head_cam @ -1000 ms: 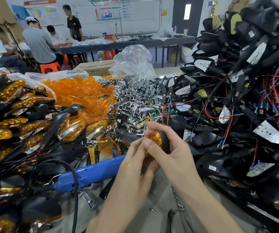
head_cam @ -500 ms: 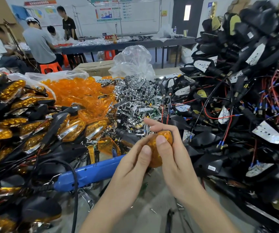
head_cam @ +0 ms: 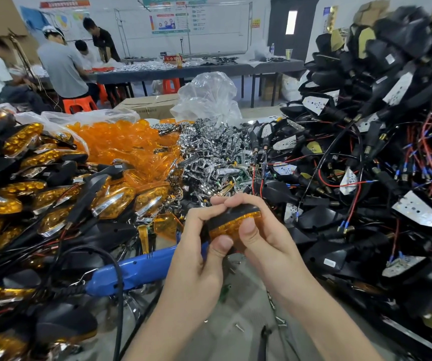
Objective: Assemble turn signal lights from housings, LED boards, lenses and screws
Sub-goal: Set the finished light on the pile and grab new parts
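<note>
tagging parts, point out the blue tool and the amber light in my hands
long blue plastic tool (head_cam: 134,268), head view, middle of body
black signal light with amber lens (head_cam: 230,222), head view, lens face

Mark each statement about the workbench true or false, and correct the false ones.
1. The left hand and right hand together hold one turn signal light with an amber lens. True.
2. The right hand holds the blue electric screwdriver. False: it lies on the table, left of the hands, and neither hand touches it.
3. The heap of loose amber lenses lies left of the heap of chrome parts. True.
4. The black housings with wires are piled on the person's left. False: they are on the right; finished lights are on the left.
5. Loose screws lie on the table between the forearms. True.
</note>
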Demonstrator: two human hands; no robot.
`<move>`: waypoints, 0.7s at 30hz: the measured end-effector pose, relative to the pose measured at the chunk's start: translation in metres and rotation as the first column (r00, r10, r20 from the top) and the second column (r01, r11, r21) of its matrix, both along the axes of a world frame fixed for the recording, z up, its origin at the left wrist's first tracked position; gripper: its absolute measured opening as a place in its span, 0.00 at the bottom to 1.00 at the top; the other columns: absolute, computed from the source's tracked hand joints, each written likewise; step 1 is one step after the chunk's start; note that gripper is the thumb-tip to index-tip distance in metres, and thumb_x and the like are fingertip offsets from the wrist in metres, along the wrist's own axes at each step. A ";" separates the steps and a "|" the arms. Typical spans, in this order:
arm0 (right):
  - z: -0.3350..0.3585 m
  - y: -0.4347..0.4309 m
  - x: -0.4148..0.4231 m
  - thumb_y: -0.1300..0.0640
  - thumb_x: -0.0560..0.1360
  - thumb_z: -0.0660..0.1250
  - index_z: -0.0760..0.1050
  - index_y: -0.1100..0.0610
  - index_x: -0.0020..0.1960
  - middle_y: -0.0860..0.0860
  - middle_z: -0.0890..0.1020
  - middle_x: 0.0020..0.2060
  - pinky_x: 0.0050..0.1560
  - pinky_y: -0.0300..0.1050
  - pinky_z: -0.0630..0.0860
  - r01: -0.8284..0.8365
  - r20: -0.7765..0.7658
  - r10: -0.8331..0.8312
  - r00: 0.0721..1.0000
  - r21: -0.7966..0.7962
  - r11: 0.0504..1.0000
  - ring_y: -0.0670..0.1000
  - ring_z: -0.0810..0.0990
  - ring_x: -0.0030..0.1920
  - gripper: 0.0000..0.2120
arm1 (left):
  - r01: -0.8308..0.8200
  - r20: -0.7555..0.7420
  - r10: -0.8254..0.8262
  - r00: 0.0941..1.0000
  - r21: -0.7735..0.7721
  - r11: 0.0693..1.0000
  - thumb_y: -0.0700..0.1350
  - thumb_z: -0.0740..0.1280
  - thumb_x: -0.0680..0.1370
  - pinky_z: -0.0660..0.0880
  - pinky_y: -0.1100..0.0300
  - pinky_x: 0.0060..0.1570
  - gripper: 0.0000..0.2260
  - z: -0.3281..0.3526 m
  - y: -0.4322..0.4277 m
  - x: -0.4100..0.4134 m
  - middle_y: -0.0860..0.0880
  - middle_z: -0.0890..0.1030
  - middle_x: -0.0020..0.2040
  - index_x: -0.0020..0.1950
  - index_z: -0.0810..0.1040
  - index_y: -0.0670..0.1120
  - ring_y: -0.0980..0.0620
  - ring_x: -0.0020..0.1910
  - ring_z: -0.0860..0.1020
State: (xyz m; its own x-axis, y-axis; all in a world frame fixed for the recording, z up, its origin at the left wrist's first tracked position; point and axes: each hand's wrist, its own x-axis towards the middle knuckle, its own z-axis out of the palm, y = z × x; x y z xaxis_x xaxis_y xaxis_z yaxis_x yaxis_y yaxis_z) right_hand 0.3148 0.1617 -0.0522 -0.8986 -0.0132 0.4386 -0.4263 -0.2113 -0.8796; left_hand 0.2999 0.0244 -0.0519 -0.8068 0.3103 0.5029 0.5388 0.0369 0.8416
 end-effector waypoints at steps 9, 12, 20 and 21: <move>0.006 0.001 -0.001 0.49 0.71 0.71 0.82 0.45 0.45 0.51 0.87 0.55 0.60 0.47 0.79 0.138 0.036 -0.137 0.990 -0.004 0.990 0.50 0.83 0.61 0.03 | 0.102 0.135 -0.103 0.985 0.017 0.995 0.56 0.54 0.83 0.74 0.65 0.59 0.15 0.002 0.010 0.012 0.57 0.81 0.60 0.63 0.77 0.57 0.57 0.62 0.78; 0.004 -0.002 0.001 0.47 0.71 0.69 0.83 0.50 0.43 0.51 0.88 0.52 0.53 0.41 0.80 0.174 0.136 -0.166 0.977 -0.045 0.984 0.49 0.85 0.57 0.08 | 0.178 0.263 -0.179 0.948 0.025 0.984 0.59 0.56 0.82 0.70 0.75 0.57 0.14 0.006 0.010 0.013 0.66 0.79 0.62 0.63 0.77 0.68 0.67 0.63 0.75; 0.002 -0.006 0.000 0.42 0.68 0.71 0.79 0.54 0.41 0.55 0.88 0.47 0.24 0.34 0.70 0.235 0.398 -0.165 0.902 -0.134 0.963 0.49 0.85 0.39 0.15 | 0.255 0.400 -0.268 0.876 0.087 0.963 0.65 0.64 0.72 0.74 0.72 0.55 0.12 -0.001 0.011 0.008 0.69 0.81 0.55 0.55 0.76 0.77 0.70 0.56 0.78; 0.002 -0.006 -0.001 0.43 0.67 0.72 0.79 0.54 0.40 0.57 0.88 0.47 0.25 0.34 0.71 0.226 0.389 -0.145 0.910 -0.172 0.959 0.49 0.86 0.39 0.14 | 0.245 0.412 -0.266 0.871 0.104 0.964 0.64 0.64 0.72 0.77 0.65 0.58 0.15 -0.006 0.012 0.007 0.64 0.83 0.55 0.58 0.78 0.73 0.65 0.54 0.80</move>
State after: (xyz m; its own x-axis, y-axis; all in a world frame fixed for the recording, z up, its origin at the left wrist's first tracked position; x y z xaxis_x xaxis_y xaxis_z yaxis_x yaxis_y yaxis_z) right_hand 0.3140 0.1557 -0.0501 -0.9732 0.2245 0.0499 -0.1296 -0.3557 -0.9256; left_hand 0.3067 0.0360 -0.0575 -0.8405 0.5192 0.1548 0.1210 -0.0986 0.9877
